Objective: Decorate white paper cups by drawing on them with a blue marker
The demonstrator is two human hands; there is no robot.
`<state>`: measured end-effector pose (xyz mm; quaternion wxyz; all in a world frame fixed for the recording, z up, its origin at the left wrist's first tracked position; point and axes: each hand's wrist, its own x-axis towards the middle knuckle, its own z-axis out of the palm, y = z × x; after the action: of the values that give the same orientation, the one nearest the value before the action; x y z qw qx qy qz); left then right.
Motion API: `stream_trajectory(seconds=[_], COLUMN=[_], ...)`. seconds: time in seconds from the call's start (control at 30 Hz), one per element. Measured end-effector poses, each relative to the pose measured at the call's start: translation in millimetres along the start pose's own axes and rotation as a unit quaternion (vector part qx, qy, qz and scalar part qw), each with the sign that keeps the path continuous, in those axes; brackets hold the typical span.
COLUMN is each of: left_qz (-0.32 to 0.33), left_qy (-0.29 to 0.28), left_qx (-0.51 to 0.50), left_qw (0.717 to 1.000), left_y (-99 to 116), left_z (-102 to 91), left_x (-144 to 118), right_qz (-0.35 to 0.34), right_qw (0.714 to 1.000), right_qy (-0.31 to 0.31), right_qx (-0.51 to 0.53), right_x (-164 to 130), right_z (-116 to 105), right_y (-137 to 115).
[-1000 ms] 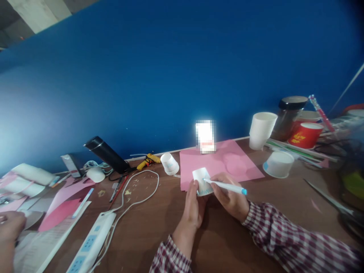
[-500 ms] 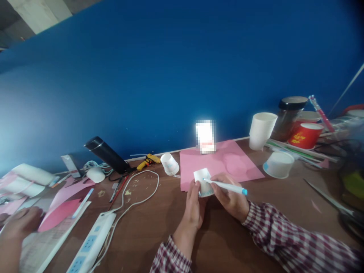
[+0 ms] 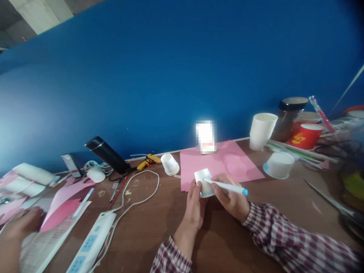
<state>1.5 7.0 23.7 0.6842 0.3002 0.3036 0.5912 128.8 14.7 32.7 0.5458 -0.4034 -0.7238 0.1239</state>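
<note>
My left hand is closed around the lower left side of a small white paper cup, which has a blue zigzag line along its bottom. Pinched in my right hand is a white marker pen with a light blue end; its tip meets or nearly meets the cup's side. Both hands are just in front of a sheet of pink paper lying on the brown table. A bright, blurred-out upright phone-like screen stands at the back of that sheet.
A white power strip with a looping cable lies left, near a yellow glue gun and a small paper cup. Rightward are stacked white cups, a paper bowl and scissors. Another person's hand rests at far left.
My hands, the cup and the marker hold almost the same position. At far left, the other person's hand and the pink paper beside it have shifted slightly.
</note>
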Motion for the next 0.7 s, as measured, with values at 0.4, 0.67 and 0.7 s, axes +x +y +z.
stream_trajectory(seconds=[0.4,0.67,0.7], left_qz=[0.006,0.003,0.007], left_qy=[0.006,0.019,0.017], left_qx=[0.044,0.057,0.063], left_qw=[0.999,0.998,0.998], left_y=[-0.9,-4.1,-4.7], left_z=[1.0,-2.5,-2.9], left_x=[-0.9,0.0,0.1], right_qz=[0.0,-0.007,-0.008], right_qw=[1.0,1.0,1.0], right_qy=[0.004,0.002,0.002], right_qx=[-0.013,-0.024,-0.025], right_x=[0.9,2.4,2.5], right_z=[-0.6,-0.7,-0.8], right_y=[-0.9,-0.7,-0.7])
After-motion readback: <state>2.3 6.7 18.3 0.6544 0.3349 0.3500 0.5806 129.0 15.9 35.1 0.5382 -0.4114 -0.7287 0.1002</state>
